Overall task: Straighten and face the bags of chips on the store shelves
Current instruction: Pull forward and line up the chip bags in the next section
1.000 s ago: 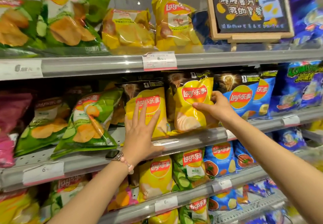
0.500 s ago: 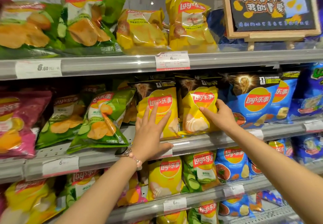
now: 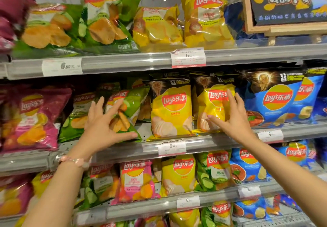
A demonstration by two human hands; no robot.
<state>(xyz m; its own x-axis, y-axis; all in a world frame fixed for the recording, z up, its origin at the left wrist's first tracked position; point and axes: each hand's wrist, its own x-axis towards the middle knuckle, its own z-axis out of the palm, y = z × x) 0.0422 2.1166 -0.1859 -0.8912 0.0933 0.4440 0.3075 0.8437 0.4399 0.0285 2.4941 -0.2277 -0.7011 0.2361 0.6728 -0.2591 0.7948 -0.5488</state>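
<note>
- Head view, the change: the left hand [image 3: 104,129], which a second ago was laid flat on the left yellow bag [image 3: 170,110], has been moved off it to the tilted green bag [image 3: 123,113] on the same middle shelf [image 3: 203,143].
- Left grip: the fingers are spread and nearly straight over the face of the green bag, with the thumb stretched along its lower edge near the shelf rail. Nothing is pinched; the grip is open and, at most, laid against the bag.
- Right grip: the right hand [image 3: 233,117] has been kept at the right yellow bag [image 3: 215,106], but the curled hold seen earlier at the bag's side has been loosened. The fingers are now extended over its right half and the thumb points across its lower front. This grip is open too; whether the palm touches the bag cannot be told.
- Where the bags stand: the two yellow bags are upright, side by side, logos forward, at the front of the middle shelf just behind the price tag [image 3: 171,148]. The blue bag [image 3: 270,103] stands close on their right.
- Meaning for the task: the yellow pair can be judged as faced. The green bag, leaning to the right with its lower corner pushed forward, appears to be the next one to be straightened.
- A second green bag [image 3: 77,118] behind it is also seen slumped, and the pink bag [image 3: 33,118] further left sags; more work is probably left on this shelf.
</note>
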